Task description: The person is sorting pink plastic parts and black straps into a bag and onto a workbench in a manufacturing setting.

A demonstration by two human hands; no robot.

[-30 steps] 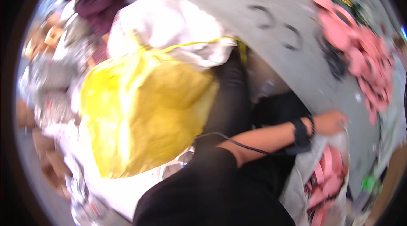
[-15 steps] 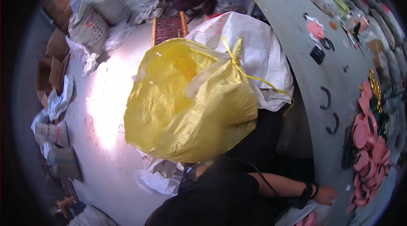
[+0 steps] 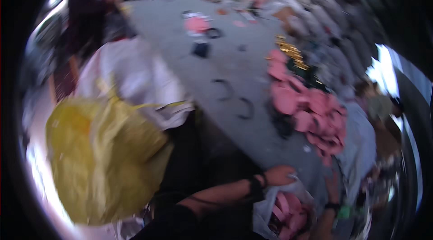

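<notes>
At the table's near edge, my left hand (image 3: pixel 279 175) is closed on the rim of a white plastic bag (image 3: pixel 261 213). Pink round plastic parts (image 3: pixel 288 215) fill the bag's mouth. My right hand (image 3: pixel 333 186) is on the bag's other side, low by the table, its fingers blurred but seemingly stretched out. Just beyond it lies a heap of pink plastic pieces (image 3: pixel 311 109), some of them ring-shaped or curved. Gold-coloured pieces (image 3: pixel 292 51) sit at the heap's far end. Motion smears the whole view.
A large yellow woven sack (image 3: pixel 108 163) stands at left, before a white sack (image 3: pixel 131 68). On the grey table (image 3: pixel 180 28) lie two dark curved pieces (image 3: pixel 246 108), a dark square object (image 3: pixel 201 50) and a pink disc (image 3: pixel 197 24). Another person (image 3: pixel 85 14) is at the far left.
The view has swung right, so sacks and table shift leftward. My right hand has come into sight beside the bag. The left hand stays at the bag's rim.
</notes>
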